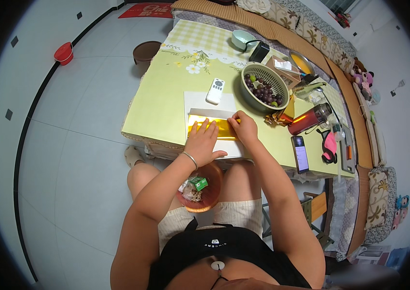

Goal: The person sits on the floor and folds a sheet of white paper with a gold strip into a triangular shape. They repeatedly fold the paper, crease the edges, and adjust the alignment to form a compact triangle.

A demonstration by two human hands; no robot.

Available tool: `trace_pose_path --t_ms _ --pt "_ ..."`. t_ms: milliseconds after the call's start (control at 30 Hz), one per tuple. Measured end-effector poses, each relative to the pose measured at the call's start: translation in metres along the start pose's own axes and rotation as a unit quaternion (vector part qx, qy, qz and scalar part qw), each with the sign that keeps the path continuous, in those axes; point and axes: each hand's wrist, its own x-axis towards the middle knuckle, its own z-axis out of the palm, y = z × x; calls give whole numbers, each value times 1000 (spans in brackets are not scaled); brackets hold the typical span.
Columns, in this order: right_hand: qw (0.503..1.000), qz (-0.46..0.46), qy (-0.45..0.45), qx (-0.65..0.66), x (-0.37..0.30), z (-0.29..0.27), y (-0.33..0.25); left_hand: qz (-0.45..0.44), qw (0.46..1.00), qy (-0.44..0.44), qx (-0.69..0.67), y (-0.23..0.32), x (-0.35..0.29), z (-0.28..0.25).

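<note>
A strip of shiny gold foil paper (pixel 222 129) lies on a white sheet (pixel 231 149) near the table's front edge. My left hand (pixel 202 141) rests flat on the foil's left part, fingers stretched out and slightly spread. At the foil's right end, my right hand (pixel 244 128) is closed, with thumb and fingertips pinching its edge. Just beyond the sheet lies a white remote control (pixel 215 91). To the right, crumpled gold foil (pixel 278 117) sits beside a colander (pixel 264 87) of dark grapes.
Farther right are a red thermos (pixel 310 119), a phone (pixel 300 153) with its screen lit, and a pink-and-black item (pixel 329 145). A tissue box (pixel 283 70) and a pale bowl (pixel 243 39) stand at the back. Below the table edge, a waste bin (pixel 209 191) sits between my knees.
</note>
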Motion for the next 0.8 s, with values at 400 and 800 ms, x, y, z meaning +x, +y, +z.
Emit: trace_pose_path --t_ms 400,800 --pt "996 -55 52 -44 -9 3 -4 -19 1000 -16 6 8 -2 -3" --pt "964 -235 -118 -41 -53 15 -12 -34 999 -14 18 8 -2 2"
